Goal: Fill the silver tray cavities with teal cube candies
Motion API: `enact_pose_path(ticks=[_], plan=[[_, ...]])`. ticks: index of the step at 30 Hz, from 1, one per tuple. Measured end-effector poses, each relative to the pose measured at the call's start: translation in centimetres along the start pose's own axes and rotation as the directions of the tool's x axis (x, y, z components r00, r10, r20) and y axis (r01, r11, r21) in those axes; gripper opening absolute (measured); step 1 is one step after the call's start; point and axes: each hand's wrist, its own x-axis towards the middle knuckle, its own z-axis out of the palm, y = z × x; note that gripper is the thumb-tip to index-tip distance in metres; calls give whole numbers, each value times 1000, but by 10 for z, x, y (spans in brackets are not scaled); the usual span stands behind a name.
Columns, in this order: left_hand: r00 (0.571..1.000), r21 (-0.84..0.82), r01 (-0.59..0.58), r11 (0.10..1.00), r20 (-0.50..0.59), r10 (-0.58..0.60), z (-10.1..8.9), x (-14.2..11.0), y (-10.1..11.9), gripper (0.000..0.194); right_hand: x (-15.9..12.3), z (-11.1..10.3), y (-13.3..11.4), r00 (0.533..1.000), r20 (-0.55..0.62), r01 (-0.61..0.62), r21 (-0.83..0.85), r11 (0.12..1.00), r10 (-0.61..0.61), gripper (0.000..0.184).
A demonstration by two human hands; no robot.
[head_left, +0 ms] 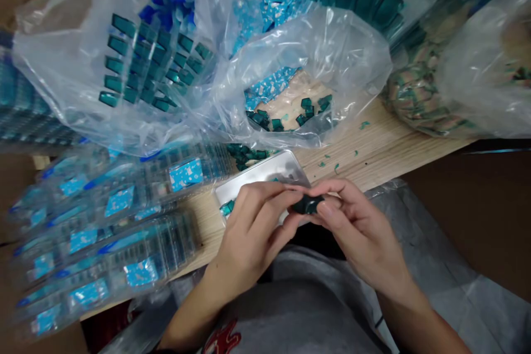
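Note:
Both of my hands meet over a shallow white tray (265,171) near the table's front edge. Between them is a small stack of dark green false nails (307,204). My left hand (257,221) pinches its left end with thumb and fingers. At the other end, the thumb and fingers of my right hand (357,221) are closed on the same stack. A loose green false nail (227,208) lies in the tray's left corner. My fingers cover part of the tray.
Stacked clear plastic packs (141,272) with blue cards fill the left. An open plastic bag (348,50) with green pieces stands behind the tray; another bag (62,55) bears rows of green nails. Green scraps dot the wooden table (373,146). A filled bag (431,94) is at right.

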Motion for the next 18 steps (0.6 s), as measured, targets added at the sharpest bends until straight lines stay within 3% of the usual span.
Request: enact_pose_path(ticks=[2, 4, 6, 8, 13, 18], plan=[[999, -1, 50, 999, 11, -50, 0, -3, -1, 20, -4, 4, 0, 989, -41, 130, -246, 960, -144, 18], [993, -44, 117, 992, -8, -117, 0, -7, -2, 19, -6, 5, -1, 955, -35, 248, -460, 853, -296, 31], [983, -105, 175, 979, -45, -180, -1, -10, -3, 20, -6, 5, -2, 925, -7, 313, -548, 776, -379, 40], [979, -117, 184, 976, -62, -192, -2, -12, -1, 22, -5, 4, -3, 914, 17, 348, -544, 764, -404, 41], [996, -77, 84, 993, -19, -86, -4, -8, 3, 24, 1, 1, -6, 911, 150, 405, -504, 763, -385, 32], [992, -53, 69, 996, -101, -74, -2, -3, 7, 21, 1, 6, -6, 912, 69, 393, -430, 813, -405, 34]])
